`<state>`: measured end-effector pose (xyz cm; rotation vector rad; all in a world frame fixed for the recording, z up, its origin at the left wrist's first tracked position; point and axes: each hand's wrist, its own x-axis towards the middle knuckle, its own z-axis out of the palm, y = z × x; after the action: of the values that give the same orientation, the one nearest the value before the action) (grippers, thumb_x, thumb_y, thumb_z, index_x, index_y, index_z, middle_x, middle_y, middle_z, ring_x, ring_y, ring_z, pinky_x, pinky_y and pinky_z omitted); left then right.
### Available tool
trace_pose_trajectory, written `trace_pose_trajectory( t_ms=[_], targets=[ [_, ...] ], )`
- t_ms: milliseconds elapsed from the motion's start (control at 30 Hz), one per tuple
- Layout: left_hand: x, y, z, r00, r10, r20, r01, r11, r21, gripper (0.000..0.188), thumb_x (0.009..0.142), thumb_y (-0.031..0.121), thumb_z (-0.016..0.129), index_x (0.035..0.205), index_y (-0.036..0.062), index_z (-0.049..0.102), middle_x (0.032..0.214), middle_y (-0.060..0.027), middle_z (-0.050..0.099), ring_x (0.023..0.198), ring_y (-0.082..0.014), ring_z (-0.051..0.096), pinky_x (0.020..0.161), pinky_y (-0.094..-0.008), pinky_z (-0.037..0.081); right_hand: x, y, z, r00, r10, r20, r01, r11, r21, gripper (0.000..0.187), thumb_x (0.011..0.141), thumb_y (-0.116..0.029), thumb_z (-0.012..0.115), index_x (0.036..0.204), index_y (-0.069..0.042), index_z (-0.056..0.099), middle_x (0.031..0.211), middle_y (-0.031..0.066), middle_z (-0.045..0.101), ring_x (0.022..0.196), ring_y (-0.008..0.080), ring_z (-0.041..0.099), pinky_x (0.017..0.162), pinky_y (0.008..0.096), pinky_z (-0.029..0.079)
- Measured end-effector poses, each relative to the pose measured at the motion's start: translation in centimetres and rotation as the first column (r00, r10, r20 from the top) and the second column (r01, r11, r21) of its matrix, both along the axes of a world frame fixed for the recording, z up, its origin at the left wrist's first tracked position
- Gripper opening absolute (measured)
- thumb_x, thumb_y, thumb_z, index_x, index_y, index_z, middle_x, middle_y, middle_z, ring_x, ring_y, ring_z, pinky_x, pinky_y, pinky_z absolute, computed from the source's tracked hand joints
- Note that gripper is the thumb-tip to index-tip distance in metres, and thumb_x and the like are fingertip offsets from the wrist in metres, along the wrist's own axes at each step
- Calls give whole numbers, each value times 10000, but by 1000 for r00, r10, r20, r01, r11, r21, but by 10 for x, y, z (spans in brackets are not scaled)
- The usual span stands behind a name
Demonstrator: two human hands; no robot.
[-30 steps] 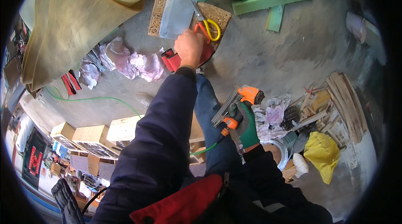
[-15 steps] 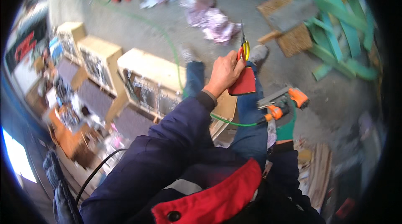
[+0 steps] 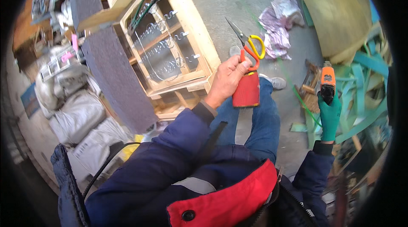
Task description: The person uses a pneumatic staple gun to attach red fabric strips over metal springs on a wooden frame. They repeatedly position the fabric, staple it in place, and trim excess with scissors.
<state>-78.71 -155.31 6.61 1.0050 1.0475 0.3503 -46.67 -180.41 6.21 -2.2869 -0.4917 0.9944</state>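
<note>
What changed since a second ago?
Left hand picked up the scissors and red piece and brought them closer in; right hand moved outward to the right with the orange air tool. View swung left, toward the wooden frame. Unchanged: right hand's grip on its tool.

Slanted red-yellow scissors, red piece, orange tool

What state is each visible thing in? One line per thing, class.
Left hand: bare, closed.
Scissors: held, blades seemingly together.
Red piece: held in left hand.
Right hand: gloved, closed.
Orange tool: held; on or off unclear.
Wooden frame: uncovered, inside showing.
Sheets: crumpled.
</note>
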Motion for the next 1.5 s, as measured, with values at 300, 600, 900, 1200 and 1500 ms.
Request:
trace_pose_trajectory(
  t_ms=[300,600,900,1200,1500],
  targets=[
    [-122,18,17,994,104,-19,-105,992,-64,313,1135,359,575,1090,66,675,904,45,589,838,-44,520,769,-247,430,-126,212,-1,864,329,-382,-315,944,101,310,935,-155,813,1183,-14,691,940,40,720,713,113,645,627,298,531],
    [-187,-48,17,893,446,-64,-450,881,-146,261,1128,325,596,1110,78,678,852,56,577,731,-35,512,669,-215,414,-233,277,-21,544,515,-662,-572,805,156,482,939,-169,831,1354,-54,616,900,19,661,672,115,630,591,298,522],
    [-207,-40,12,585,811,-23,-756,535,-377,235,1104,318,669,1092,83,662,753,62,544,563,-18,475,508,-195,348,-307,321,4,246,937,-248,-931,300,209,796,937,-326,763,1589,-20,426,1292,339,698,1186,468,716,988,512,569],
    [-243,39,-2,406,914,9,-803,362,-473,402,1092,471,672,1099,71,703,894,63,620,770,-26,555,675,-201,446,-434,410,17,123,953,-277,-959,186,215,724,992,-284,648,1626,-35,405,1419,311,640,1245,458,688,1035,478,547],
    [-267,140,-9,195,978,73,-894,208,-397,212,1067,99,657,1246,-15,659,1119,-81,743,962,-147,723,857,-297,595,-498,517,12,138,722,-678,-793,491,362,727,1026,-331,697,1609,-15,398,1439,178,583,1289,231,586,1102,375,469]
  ],
)
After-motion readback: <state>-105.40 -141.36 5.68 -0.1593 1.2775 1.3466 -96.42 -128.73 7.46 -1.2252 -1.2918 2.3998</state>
